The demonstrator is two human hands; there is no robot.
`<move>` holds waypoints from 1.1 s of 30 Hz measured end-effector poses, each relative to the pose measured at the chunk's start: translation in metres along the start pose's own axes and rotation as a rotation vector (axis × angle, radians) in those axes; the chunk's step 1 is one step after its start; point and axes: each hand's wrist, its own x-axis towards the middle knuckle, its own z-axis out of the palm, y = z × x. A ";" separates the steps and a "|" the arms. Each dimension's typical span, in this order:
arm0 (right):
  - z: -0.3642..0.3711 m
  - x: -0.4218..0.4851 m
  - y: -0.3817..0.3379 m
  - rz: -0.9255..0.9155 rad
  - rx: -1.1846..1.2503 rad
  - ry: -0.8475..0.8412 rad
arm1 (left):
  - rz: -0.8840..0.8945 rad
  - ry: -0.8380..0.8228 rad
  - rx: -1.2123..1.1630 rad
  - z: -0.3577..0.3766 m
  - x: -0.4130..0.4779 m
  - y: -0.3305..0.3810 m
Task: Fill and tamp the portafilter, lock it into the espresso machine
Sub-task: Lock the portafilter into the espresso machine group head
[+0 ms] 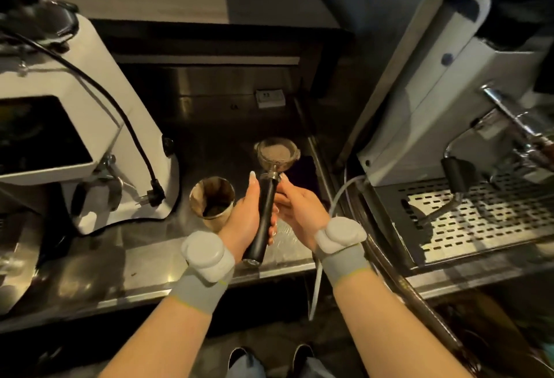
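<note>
The portafilter is held level over the steel worktop, out from its front edge and towards the right end where the espresso machine stands. Its basket, already holding ground coffee, points away from the person. The left hand is wrapped around the black handle, thumb up along its left side; the right hand is open, fingers only loosely against the handle's right side and not clamped on it. A metal dosing cup sits on the worktop just left of the left hand, beside the white grinder. The portafilter is probably rigid and head-heavy, its weight in the metal basket end, so the handle is the place to hold, firmly and close to the collar, keeping the basket level: the loose grounds would spill at a tilt.
</note>
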 end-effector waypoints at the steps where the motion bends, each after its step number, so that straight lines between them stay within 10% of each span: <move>1: 0.000 -0.003 0.000 -0.012 -0.001 -0.011 | 0.000 -0.003 0.003 0.003 -0.002 -0.002; 33: -0.170 -0.124 -0.036 -0.160 -0.089 0.000 | 0.046 0.060 -0.245 0.221 -0.077 -0.079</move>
